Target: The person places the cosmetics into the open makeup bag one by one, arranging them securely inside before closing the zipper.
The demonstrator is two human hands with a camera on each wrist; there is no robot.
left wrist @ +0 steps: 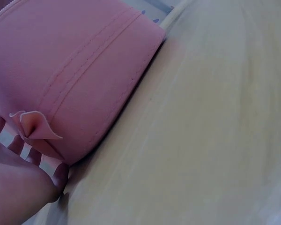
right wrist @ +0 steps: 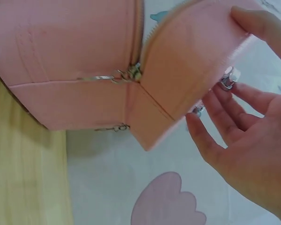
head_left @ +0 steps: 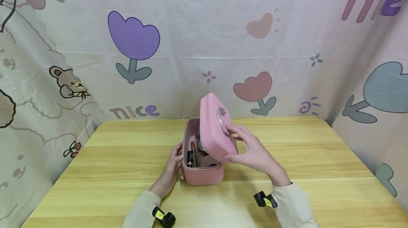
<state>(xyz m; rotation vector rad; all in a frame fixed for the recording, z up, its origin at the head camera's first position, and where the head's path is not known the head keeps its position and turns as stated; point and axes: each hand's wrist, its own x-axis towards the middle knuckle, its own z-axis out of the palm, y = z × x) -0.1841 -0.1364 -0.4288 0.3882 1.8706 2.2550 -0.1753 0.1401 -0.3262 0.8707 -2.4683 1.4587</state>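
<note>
A pink zippered makeup case stands on the table with its lid tilted up toward the right. My right hand holds the lid, thumb at its near edge and fingers by the clear handle. On the case's left side rests my left hand; in the left wrist view its fingertips touch the pink wall beside a folded pink tab. Inside are a black tube, a slim brown tube and a round pale item. The lid hides the rest of the contents.
The light wooden table spreads out on both sides of the case. Behind it hangs a pale printed cloth. Metal zipper pulls hang at the case's hinge end. Black wrist cameras sit on both sleeves.
</note>
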